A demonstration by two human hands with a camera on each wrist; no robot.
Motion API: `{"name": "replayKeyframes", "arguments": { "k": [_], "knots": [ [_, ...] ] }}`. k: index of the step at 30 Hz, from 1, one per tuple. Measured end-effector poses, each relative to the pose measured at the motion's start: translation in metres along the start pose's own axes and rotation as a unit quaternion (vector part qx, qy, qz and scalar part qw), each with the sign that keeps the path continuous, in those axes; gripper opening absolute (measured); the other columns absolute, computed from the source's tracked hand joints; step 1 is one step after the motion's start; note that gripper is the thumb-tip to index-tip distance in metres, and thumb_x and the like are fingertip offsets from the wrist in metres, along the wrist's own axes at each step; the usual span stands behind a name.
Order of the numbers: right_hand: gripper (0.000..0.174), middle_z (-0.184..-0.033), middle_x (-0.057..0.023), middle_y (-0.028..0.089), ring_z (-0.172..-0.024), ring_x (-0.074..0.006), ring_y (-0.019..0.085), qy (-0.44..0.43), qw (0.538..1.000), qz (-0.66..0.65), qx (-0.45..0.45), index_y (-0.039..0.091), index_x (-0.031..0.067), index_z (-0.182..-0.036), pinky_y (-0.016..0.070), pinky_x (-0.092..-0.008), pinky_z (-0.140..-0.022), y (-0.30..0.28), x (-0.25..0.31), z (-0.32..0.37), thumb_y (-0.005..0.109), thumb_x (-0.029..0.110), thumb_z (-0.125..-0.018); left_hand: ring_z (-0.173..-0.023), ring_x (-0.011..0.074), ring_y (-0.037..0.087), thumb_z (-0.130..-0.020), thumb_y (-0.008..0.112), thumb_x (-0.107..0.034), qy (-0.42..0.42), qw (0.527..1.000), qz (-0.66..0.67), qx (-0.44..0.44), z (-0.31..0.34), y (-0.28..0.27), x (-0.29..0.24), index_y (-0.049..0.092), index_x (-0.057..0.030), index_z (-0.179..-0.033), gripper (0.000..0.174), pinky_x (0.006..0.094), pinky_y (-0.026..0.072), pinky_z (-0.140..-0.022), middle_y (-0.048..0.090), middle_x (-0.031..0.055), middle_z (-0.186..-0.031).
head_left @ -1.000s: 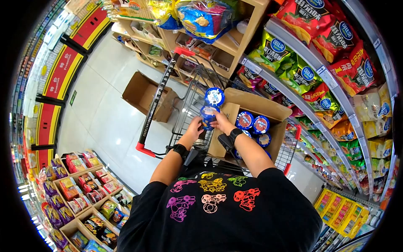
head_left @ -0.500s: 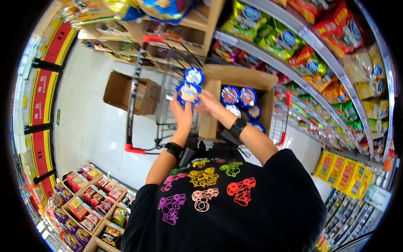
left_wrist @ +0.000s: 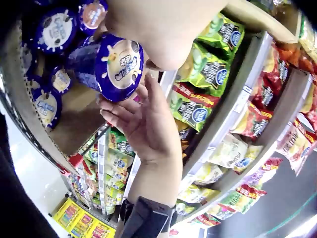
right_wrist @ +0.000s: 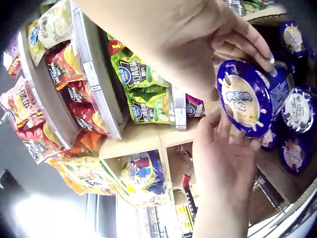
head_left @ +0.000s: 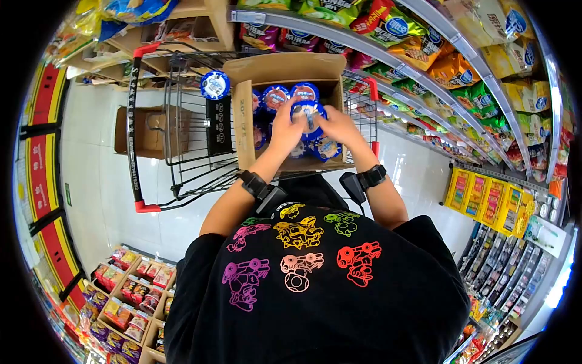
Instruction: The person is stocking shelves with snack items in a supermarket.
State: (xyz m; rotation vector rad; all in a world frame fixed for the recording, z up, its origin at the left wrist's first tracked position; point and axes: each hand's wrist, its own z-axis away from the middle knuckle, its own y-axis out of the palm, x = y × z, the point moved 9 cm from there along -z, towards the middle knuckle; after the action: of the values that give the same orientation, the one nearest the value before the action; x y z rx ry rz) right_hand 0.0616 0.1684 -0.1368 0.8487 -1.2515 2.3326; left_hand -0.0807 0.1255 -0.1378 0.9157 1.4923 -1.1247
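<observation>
Above the cardboard box (head_left: 245, 130), both hands hold one blue lidded cup (head_left: 308, 116). The left hand (head_left: 286, 130) grips its left side and the right hand (head_left: 339, 127) its right side. In the left wrist view, the right hand (left_wrist: 151, 126) has its fingers along the edge of the cup (left_wrist: 123, 70). The right wrist view shows the left hand (right_wrist: 223, 171) with fingers under the rim of the tilted cup (right_wrist: 243, 99). Several blue cups (head_left: 276, 97) stand in the box; their lower parts are hidden. Another blue cup (head_left: 215, 85) is by the box's left side.
The box stands in a wire shopping cart with a black and red handle (head_left: 133, 121). An open cardboard box (head_left: 142, 133) lies on the floor left of it. Snack shelves (head_left: 418, 73) curve along the right, and divided snack bins (head_left: 130, 297) stand at lower left.
Both hands have moved right with a cup, from beside the other cup at the cart's left part to above the box. The view has shifted, so the cart appears further left.
</observation>
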Motion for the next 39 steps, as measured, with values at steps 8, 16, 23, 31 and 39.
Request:
{"name": "replayKeyframes", "arguments": {
  "k": [8,16,23,31,39],
  "knots": [
    [0.049,-0.082,-0.025,0.059,-0.079,-0.0383,0.058,-0.02,0.971,0.24,0.012,0.05,-0.0058,-0.095,0.0471,-0.0432,-0.069,-0.017,-0.014,-0.008,0.051,0.04,-0.078,-0.088,0.0168,0.054,-0.075,0.055,-0.017,-0.255,0.956,0.104,0.103,0.014,0.077,0.091,0.038,-0.0055,-0.125,0.055,0.0307,0.0449,-0.068,0.055,0.009,-0.101],
    [0.043,-0.091,-0.024,0.06,-0.083,-0.0362,0.059,-0.014,0.906,0.401,0.133,0.057,-0.0068,-0.093,0.048,-0.04,-0.072,-0.003,-0.028,-0.069,0.056,0.031,-0.072,-0.085,0.0218,0.055,-0.074,0.054,-0.016,-0.389,0.866,0.305,0.074,0.012,0.109,0.092,0.038,-0.0124,-0.125,0.053,0.0356,0.0458,-0.063,0.054,0.0099,-0.101],
    [0.064,-0.107,-0.0236,0.055,-0.096,-0.0324,0.056,-0.011,0.88,0.449,0.154,0.051,-0.0061,-0.11,0.0473,-0.0384,-0.078,0.015,-0.038,-0.068,0.072,0.023,-0.057,-0.094,0.029,0.054,-0.071,0.054,-0.017,-0.307,0.899,0.303,0.069,0.019,0.148,0.145,0.027,0.0023,-0.13,0.068,0.0333,0.0422,-0.079,0.053,0.0172,-0.108],
    [0.027,-0.095,-0.0192,0.061,-0.09,-0.0324,0.059,-0.031,0.875,0.457,0.153,0.064,-0.0002,-0.09,0.0478,-0.0399,-0.076,0.043,-0.07,-0.054,0.055,0.013,-0.068,-0.095,0.0296,0.054,-0.073,0.053,-0.025,-0.354,0.916,0.06,0.177,0.026,0.119,0.16,0.059,0.004,-0.095,0.036,0.035,0.0398,-0.082,0.059,0.0199,-0.099],
    [0.023,-0.085,-0.0177,0.061,-0.078,-0.0325,0.06,-0.179,0.871,0.429,0.158,0.061,0.0044,-0.085,0.0476,-0.0427,-0.066,0.076,0.077,-0.048,0.051,0.02,-0.072,-0.08,0.0363,0.055,-0.073,0.051,-0.021,-0.089,0.98,-0.173,0.029,-0.008,-0.006,0.086,0.061,-0.0034,-0.077,0.021,0.0427,0.0423,-0.071,0.059,0.0175,-0.079]
  ]
}}
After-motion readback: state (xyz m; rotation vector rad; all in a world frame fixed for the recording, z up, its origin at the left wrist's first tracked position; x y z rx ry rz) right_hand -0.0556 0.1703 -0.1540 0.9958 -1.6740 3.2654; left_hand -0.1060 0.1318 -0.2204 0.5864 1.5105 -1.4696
